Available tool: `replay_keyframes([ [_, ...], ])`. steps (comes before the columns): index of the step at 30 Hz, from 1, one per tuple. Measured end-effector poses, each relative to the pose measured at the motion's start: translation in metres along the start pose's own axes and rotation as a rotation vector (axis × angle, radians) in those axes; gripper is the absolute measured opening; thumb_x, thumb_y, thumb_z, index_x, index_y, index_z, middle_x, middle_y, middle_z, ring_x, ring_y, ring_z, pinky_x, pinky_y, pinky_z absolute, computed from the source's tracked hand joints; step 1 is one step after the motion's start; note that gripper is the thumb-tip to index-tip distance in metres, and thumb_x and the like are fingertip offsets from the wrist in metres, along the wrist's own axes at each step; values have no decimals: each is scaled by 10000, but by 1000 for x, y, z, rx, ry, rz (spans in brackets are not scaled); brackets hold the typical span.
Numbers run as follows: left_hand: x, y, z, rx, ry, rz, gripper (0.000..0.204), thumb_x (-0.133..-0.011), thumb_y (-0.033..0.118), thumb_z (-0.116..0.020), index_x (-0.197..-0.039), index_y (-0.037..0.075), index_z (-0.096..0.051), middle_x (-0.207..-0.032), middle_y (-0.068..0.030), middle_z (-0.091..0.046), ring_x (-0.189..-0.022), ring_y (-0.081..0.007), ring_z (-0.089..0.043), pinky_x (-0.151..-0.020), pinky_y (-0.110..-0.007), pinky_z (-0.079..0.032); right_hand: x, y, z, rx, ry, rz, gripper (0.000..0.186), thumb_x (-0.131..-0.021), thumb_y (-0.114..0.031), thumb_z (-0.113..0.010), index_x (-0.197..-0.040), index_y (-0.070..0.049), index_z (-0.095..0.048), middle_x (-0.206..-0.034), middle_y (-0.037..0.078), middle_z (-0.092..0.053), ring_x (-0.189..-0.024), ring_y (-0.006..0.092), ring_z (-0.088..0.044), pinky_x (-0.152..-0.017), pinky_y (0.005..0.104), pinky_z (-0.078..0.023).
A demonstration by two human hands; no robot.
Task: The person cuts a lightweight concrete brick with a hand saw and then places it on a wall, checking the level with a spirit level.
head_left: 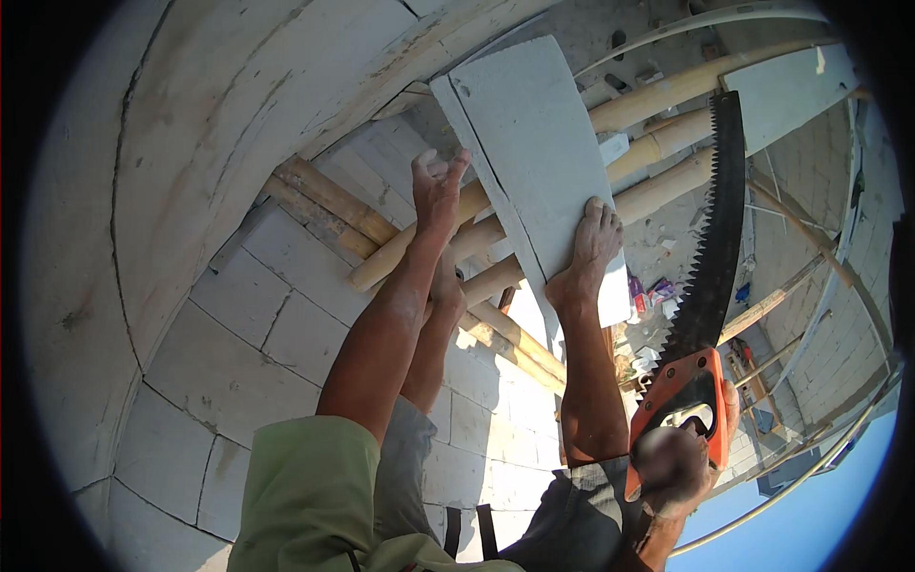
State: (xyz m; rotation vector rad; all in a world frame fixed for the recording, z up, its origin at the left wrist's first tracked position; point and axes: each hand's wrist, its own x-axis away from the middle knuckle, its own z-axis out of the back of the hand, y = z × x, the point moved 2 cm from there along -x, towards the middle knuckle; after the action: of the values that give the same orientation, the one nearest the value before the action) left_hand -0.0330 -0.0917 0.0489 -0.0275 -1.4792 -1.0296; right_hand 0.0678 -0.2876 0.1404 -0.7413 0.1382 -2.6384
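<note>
A long pale aerated concrete block [534, 124] lies across bamboo poles, with a dark line along its left side. My left hand [438, 191] is by the block's left edge, dusty fingers bent and apart, its fingertips close to the edge; I cannot tell whether they touch it. In my right hand [675, 467] is a handsaw [713, 229] with an orange and black handle, its dark toothed blade pointing away from me and its teeth facing left. The blade is clear of the block. My bare right foot [591, 250] rests on the block's near part.
Several bamboo poles [658, 148] run under the block. A pale block wall [210, 124] rises at the left, and more blockwork [248, 381] shows below. Another pale slab [791, 95] lies on the poles at the far right. Rubble and litter [653, 296] are lower down.
</note>
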Motion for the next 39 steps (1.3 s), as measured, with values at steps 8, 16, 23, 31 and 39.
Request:
replay_keyframes([
  [8,-74,70,1,14,-87,-218,927,-906,412,-659,-1562,28,-129,-1589,-247,-212,-1436,-366,-309,-1166,-441,-278,-2,-1,0,31,22,18,890,-497,1,-739,-1303,44,-365,-1211,215,-470,-1198,414,-433,-1052,454,-323],
  [16,-118,81,4,-568,-232,-467,493,-940,356,-615,-1296,15,-600,-1197,-211,-661,-1150,-305,-607,-1007,-366,-433,-1,0,-5,52,11,31,897,-510,-6,-736,-1320,48,-355,-1214,216,-469,-1189,412,-438,-1045,453,-329],
  [23,-119,91,1,-711,-187,-580,428,-915,305,-649,-1223,10,-618,-1075,-203,-692,-1029,-341,-655,-913,-398,-483,0,4,-7,65,1,38,903,-523,-12,-734,-1335,51,-346,-1216,217,-468,-1181,411,-442,-1038,453,-334],
  [31,-63,73,-40,-1385,-374,-1177,814,-788,389,-782,-1485,202,-405,-1583,-189,-263,-1483,-357,-197,-1130,-629,-264,2,5,-1,65,5,8,910,-536,-19,-732,-1352,55,-336,-1219,218,-467,-1172,409,-446,-1030,452,-340],
  [39,-62,95,-51,-1242,-435,-1003,969,-699,376,-860,-1502,168,-360,-1548,-212,-286,-1439,-401,-270,-1109,-597,-311,-1,7,1,77,17,-13,917,-550,-26,-729,-1369,59,-325,-1222,219,-466,-1163,408,-451,-1022,451,-346],
])
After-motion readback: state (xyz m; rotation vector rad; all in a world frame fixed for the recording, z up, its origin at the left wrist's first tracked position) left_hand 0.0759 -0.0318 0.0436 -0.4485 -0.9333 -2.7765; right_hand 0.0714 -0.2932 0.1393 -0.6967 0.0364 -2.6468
